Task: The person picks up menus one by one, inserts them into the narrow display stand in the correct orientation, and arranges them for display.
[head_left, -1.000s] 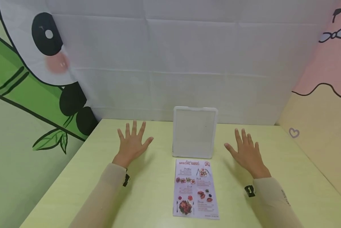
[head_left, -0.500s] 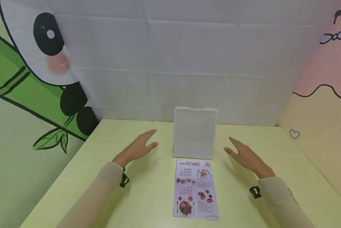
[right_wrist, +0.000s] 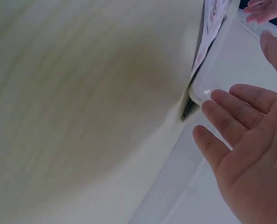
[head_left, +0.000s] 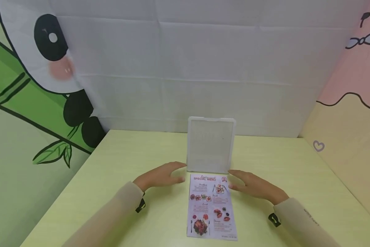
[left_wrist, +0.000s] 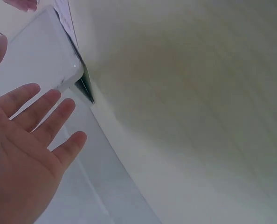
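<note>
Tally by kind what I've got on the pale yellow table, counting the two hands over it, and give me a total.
White-framed rectangular panel: 1
Pale rectangular menu sheet with coloured food pictures: 1
Bare hands, the left hand and the right hand: 2
Total: 4

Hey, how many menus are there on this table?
1. The special menu lies on the table in front of the white-framed board, its top end between the left hand and the right hand. Another could be hidden behind the board.
</note>
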